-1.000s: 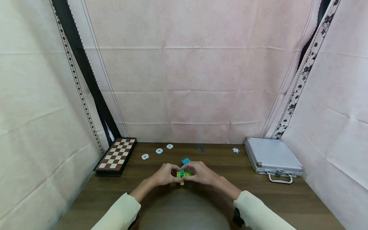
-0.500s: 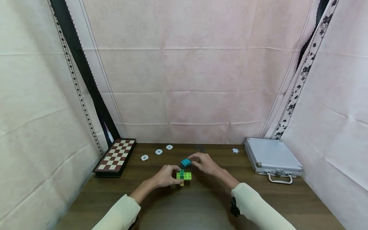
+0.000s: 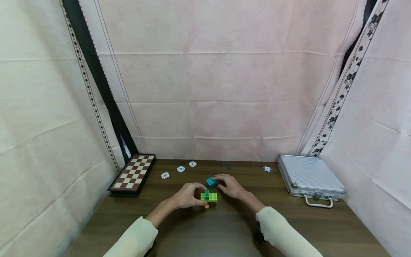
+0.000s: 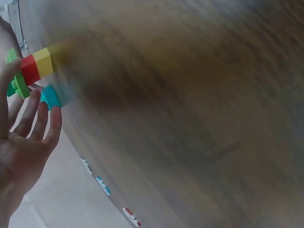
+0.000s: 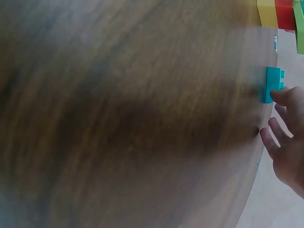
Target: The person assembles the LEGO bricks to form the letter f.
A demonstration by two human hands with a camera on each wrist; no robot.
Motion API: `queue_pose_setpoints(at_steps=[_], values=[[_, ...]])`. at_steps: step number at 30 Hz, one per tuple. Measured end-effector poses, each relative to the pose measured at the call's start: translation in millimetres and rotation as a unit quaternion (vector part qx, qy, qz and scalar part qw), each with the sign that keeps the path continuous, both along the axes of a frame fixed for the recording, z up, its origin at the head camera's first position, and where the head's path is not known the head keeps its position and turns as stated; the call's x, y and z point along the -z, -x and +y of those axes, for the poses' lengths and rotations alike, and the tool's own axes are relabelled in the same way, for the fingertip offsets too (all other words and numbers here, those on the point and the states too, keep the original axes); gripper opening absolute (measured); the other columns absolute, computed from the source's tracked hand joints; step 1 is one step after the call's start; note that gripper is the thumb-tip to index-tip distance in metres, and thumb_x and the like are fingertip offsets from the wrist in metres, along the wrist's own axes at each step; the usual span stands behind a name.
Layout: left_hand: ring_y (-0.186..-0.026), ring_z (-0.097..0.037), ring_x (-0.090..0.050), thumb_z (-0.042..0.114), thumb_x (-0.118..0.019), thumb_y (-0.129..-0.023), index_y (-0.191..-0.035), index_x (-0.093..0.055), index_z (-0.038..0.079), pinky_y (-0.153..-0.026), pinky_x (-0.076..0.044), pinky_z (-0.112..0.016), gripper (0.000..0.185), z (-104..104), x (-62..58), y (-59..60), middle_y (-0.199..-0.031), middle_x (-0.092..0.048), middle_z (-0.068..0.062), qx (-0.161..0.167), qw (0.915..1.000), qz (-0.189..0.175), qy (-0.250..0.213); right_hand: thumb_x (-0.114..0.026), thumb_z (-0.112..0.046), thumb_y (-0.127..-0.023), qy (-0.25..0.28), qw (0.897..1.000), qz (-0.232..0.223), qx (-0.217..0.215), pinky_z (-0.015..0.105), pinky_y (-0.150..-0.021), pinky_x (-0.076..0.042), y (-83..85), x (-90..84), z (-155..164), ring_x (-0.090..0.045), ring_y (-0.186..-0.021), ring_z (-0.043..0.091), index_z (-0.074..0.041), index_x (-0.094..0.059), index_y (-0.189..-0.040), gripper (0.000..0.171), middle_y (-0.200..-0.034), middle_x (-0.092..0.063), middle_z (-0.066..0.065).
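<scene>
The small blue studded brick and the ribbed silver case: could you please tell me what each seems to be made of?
The small blue studded brick looks like moulded plastic: uniform saturated colour, smooth faces, round studs on top. The ribbed silver case seems to be metal, probably aluminium: pale grey sheen, fine parallel ridges, clasps and a wire-like handle at the front.

Count on the wooden table point(image 3: 321, 228): four round white chips, three in a row at 11 o'clock from the blocks point(image 3: 181, 169) and one alone at 2 o'clock point(image 3: 267, 169). One checkered game board point(image 3: 132, 174). One ribbed metal case point(image 3: 309, 175). One stack of joined blocks point(image 3: 208, 196). One loose teal block point(image 3: 211, 182). Two hands, left point(image 3: 187, 195) and right point(image 3: 232, 186).
</scene>
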State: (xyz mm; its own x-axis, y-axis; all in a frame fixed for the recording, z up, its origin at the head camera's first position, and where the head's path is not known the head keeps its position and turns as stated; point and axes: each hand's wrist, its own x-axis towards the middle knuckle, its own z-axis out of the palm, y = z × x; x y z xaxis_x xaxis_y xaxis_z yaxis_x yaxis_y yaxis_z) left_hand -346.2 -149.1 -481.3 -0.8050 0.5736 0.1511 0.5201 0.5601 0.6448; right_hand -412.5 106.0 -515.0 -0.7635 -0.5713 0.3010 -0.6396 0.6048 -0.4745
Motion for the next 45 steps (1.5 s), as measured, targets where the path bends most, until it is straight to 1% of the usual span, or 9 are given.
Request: queue_pose_setpoints(at_steps=[4, 8, 12, 20, 23, 29, 35, 40, 45], values=[[-0.110, -0.026, -0.065, 0.034, -0.083, -0.090, -0.129, -0.069, 0.009, -0.093, -0.055, -0.045, 0.049, 0, -3.9, -1.2, -0.120, -0.068, 0.000, 0.004, 1.0000, 0.004, -0.004, -0.070, -0.010, -0.101, -0.001, 1.000, 0.000, 0.004, 0.055, -0.105, -0.048, -3.1, -0.4, -1, -0.056, -0.131, 0.038, -0.006, -0.068, -0.132, 0.032, -0.144, -0.059, 0.018], [-0.111, -0.026, -0.066, 0.037, -0.083, -0.091, -0.130, -0.069, 0.008, -0.093, -0.055, -0.044, 0.050, 0, -7.8, -2.2, -0.123, -0.068, -0.002, 0.010, 0.9999, 0.010, -0.008, -0.073, -0.016, -0.099, 0.001, 1.000, -0.005, 0.002, 0.052, -0.104, -0.049, -6.4, -3.7, 1, -0.058, -0.129, 0.036, -0.009, -0.071, -0.122, 0.024, -0.143, -0.060, 0.019], [-0.107, -0.024, -0.065, 0.035, -0.084, -0.090, -0.126, -0.073, 0.011, -0.092, -0.055, -0.045, 0.045, 2, -9.7, -2.2, -0.122, -0.070, -0.001, 0.009, 0.9998, 0.011, -0.012, -0.075, -0.015, -0.098, 0.008, 1.000, -0.007, 0.000, 0.050, -0.100, -0.052, -9.6, -6.4, 5, -0.062, -0.125, 0.034, -0.010, -0.071, -0.114, 0.017, -0.140, -0.063, 0.019], [-0.101, -0.024, -0.064, 0.029, -0.084, -0.090, -0.124, -0.074, 0.007, -0.089, -0.054, -0.047, 0.042, 1, -7.8, -3.6, -0.110, -0.071, 0.002, -0.005, 0.9999, 0.006, -0.014, -0.078, -0.020, -0.096, 0.000, 1.000, -0.014, -0.005, 0.039, -0.088, -0.058, -17.4, -7.2, 18, -0.070, -0.103, 0.019, -0.011, -0.068, -0.106, 0.017, -0.109, -0.072, 0.004], [-0.100, -0.023, -0.066, 0.029, -0.085, -0.089, -0.122, -0.074, 0.008, -0.088, -0.055, -0.044, 0.041, 2, -7.0, -3.4, -0.108, -0.071, 0.004, -0.011, 0.9998, 0.001, -0.019, -0.079, -0.022, -0.095, -0.002, 1.000, -0.013, -0.011, 0.037, -0.086, -0.058, -21.0, -7.4, 24, -0.070, -0.100, 0.019, -0.011, -0.066, -0.109, 0.021, -0.105, -0.071, 0.003], [-0.097, -0.025, -0.068, 0.028, -0.085, -0.089, -0.116, -0.076, 0.012, -0.084, -0.056, -0.038, 0.033, 4, -9.0, -2.3, -0.104, -0.072, 0.005, -0.016, 0.9996, -0.003, -0.024, -0.075, -0.026, -0.099, -0.042, 0.999, 0.009, -0.025, 0.032, -0.079, -0.056, -32.6, -10.8, 36, -0.066, -0.094, 0.020, -0.008, -0.072, -0.124, 0.031, -0.109, -0.068, 0.006], [-0.093, -0.018, -0.069, 0.029, -0.086, -0.088, -0.115, -0.077, 0.013, -0.083, -0.056, -0.034, 0.032, 6, -11.0, -0.5, -0.103, -0.073, 0.007, -0.018, 0.9996, 0.006, -0.021, -0.073, -0.024, -0.100, -0.054, 0.998, -0.002, -0.015, 0.026, -0.075, -0.054, -44.5, -13.8, 43, -0.063, -0.091, 0.015, -0.007, -0.071, -0.125, 0.031, -0.113, -0.066, 0.005], [-0.092, -0.011, -0.067, 0.031, -0.087, -0.087, -0.114, -0.077, 0.015, -0.084, -0.057, -0.036, 0.032, 6, -11.0, 0.1, -0.104, -0.074, 0.007, -0.028, 0.9995, 0.007, -0.015, -0.073, -0.023, -0.100, -0.047, 0.999, -0.006, -0.024, 0.029, -0.078, -0.056, -50.4, -13.0, 47, -0.064, -0.093, 0.014, -0.007, -0.071, -0.126, 0.030, -0.115, -0.069, 0.005], [-0.094, -0.012, -0.067, 0.030, -0.087, -0.087, -0.114, -0.077, 0.015, -0.085, -0.057, -0.036, 0.032, 6, -10.1, -0.5, -0.106, -0.074, 0.005, -0.029, 0.9995, 0.002, -0.014, -0.072, -0.024, -0.100, -0.033, 0.999, 0.001, -0.040, 0.034, -0.080, -0.059, -52.7, -8.8, 52, -0.067, -0.097, 0.016, -0.007, -0.071, -0.127, 0.032, -0.116, -0.070, 0.007]])
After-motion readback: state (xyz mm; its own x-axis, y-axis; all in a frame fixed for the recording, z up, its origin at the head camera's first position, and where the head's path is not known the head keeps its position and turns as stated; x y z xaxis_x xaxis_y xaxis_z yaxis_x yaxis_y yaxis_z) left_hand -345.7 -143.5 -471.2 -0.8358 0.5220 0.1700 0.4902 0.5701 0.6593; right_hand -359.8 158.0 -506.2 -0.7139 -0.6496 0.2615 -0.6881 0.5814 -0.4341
